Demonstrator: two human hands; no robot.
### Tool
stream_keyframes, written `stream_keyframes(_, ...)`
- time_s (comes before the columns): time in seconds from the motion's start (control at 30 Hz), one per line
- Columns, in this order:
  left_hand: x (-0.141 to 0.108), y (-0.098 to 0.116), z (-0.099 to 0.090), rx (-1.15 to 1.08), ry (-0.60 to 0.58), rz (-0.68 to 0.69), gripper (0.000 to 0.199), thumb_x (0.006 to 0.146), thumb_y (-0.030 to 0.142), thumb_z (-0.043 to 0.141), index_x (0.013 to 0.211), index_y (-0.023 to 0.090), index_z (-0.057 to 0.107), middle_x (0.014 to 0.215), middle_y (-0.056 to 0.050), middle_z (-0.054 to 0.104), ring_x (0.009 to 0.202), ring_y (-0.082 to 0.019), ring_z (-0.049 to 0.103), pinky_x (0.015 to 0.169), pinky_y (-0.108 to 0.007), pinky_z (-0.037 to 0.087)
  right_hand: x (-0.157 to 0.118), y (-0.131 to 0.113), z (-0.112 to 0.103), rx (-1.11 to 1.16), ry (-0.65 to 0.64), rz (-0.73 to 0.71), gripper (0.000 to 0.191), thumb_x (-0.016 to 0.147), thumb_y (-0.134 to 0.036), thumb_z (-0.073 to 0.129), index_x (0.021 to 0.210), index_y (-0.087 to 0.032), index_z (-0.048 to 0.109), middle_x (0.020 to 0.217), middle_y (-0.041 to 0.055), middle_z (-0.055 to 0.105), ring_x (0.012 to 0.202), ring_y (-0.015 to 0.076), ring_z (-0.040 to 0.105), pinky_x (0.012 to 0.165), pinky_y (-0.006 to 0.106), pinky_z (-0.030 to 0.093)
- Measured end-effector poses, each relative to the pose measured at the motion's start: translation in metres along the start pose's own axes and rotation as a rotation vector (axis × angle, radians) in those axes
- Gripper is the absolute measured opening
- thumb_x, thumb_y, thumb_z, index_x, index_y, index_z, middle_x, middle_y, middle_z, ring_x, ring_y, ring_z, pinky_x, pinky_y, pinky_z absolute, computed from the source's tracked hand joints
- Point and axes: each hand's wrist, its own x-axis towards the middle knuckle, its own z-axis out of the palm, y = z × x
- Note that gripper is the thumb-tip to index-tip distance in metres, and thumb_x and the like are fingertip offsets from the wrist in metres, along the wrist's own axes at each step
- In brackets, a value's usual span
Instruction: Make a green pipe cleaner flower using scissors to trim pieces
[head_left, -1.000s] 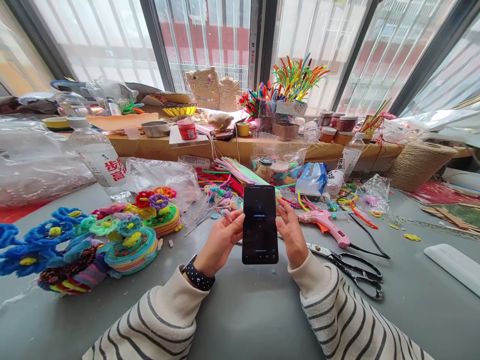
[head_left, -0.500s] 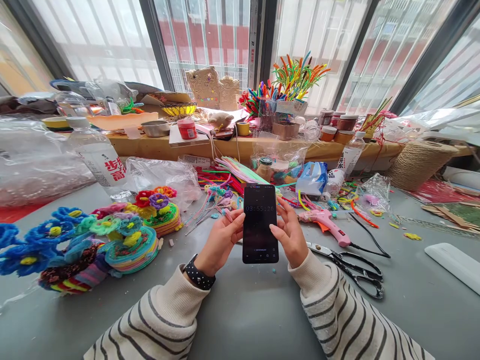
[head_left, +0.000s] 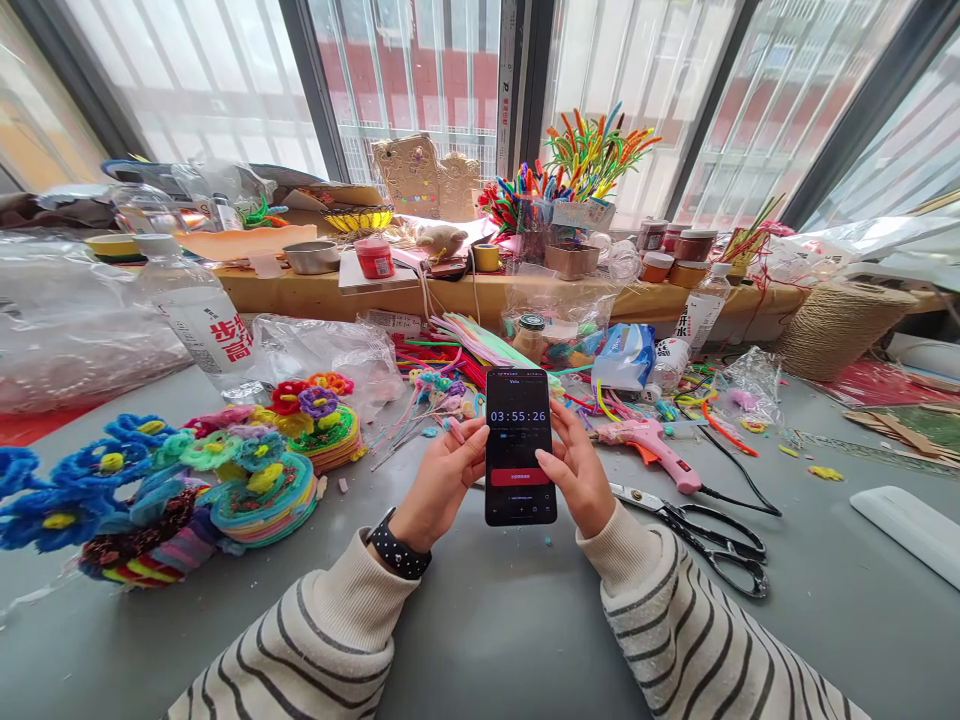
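Observation:
A black phone (head_left: pixel 519 448) is held upright at the middle, its screen showing 03:55:26 and a red button. My left hand (head_left: pixel 442 478) grips its left edge, with a dark dotted band on the wrist. On the right edge, my right hand (head_left: pixel 581 470) is closed round the phone, its thumb over the screen's side. Black-handled scissors (head_left: pixel 701 530) lie right of my right hand, below a pink glue gun (head_left: pixel 652 448). Fuzzy blue flowers (head_left: pixel 90 480) and a layered pastel round piece (head_left: pixel 262 500) stand to the left.
Plastic bottles (head_left: pixel 199 325), a bundle of pipe cleaners (head_left: pixel 487 345) and a blue-white packet (head_left: pixel 624 357) lie farther back. A twine spool (head_left: pixel 844 325) stands at the right, a white bar (head_left: pixel 911 535) nearer. Behind, a cluttered ledge (head_left: pixel 300 292) runs below the windows.
The phone's screen has lit up brighter, and a red button and small text now show below the digits. Both hands have stayed in nearly the same place.

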Motion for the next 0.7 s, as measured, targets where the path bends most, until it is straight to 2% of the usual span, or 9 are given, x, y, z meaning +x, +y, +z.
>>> stream_keyframes(0.1,0.001,0.0,0.001,-0.012,0.049,0.009,0.025,0.07,0.024,0.056,0.093,0.016,0.058,0.085,-0.003,0.063,0.076,-0.013,0.058,0.065,-0.022,0.044,-0.002,0.0,0.003,-0.049,-0.017,0.032,0.055,0.073,-0.032,0.05,0.122,-0.021,0.028,0.125,0.0099,0.038,0.091,0.0199,0.054,0.076,0.035,0.045)
stream_keyframes(0.23,0.002,0.001,0.001,-0.025,0.093,0.035,0.022,0.069,0.023,0.057,0.089,0.015,0.058,0.085,-0.003,0.063,0.077,-0.013,0.058,0.065,-0.022,0.044,-0.006,-0.004,0.011,-0.31,0.025,0.1,0.055,0.069,-0.038,0.054,0.117,-0.018,0.037,0.108,0.0095,0.053,0.087,0.0213,0.055,0.072,0.036,0.046)
stream_keyframes(0.37,0.001,0.001,0.002,-0.034,0.11,0.052,0.021,0.067,0.023,0.058,0.087,0.014,0.058,0.083,-0.003,0.063,0.078,-0.015,0.058,0.068,-0.025,0.045,-0.01,-0.007,0.02,-0.605,0.075,0.011,0.07,0.058,-0.045,0.062,0.117,-0.017,0.037,0.107,0.0108,0.053,0.095,0.0271,0.049,0.08,0.042,0.04)
stream_keyframes(0.5,0.001,0.001,0.004,-0.006,0.092,0.055,0.023,0.067,0.024,0.058,0.088,0.014,0.058,0.087,-0.004,0.062,0.081,-0.016,0.058,0.069,-0.027,0.045,-0.011,-0.007,0.03,-0.804,0.139,-0.039,0.085,0.05,-0.046,0.066,0.12,-0.011,0.033,0.111,0.0171,0.047,0.102,0.0331,0.042,0.084,0.048,0.033)
stream_keyframes(0.7,0.001,0.001,0.005,0.065,0.126,0.086,0.023,0.068,0.023,0.056,0.089,0.014,0.055,0.092,-0.006,0.06,0.084,-0.017,0.057,0.067,-0.027,0.046,-0.006,-0.012,0.041,-0.951,0.179,0.084,0.076,0.049,-0.038,0.066,0.112,-0.005,0.039,0.097,0.019,0.05,0.092,0.0332,0.045,0.078,0.047,0.036)
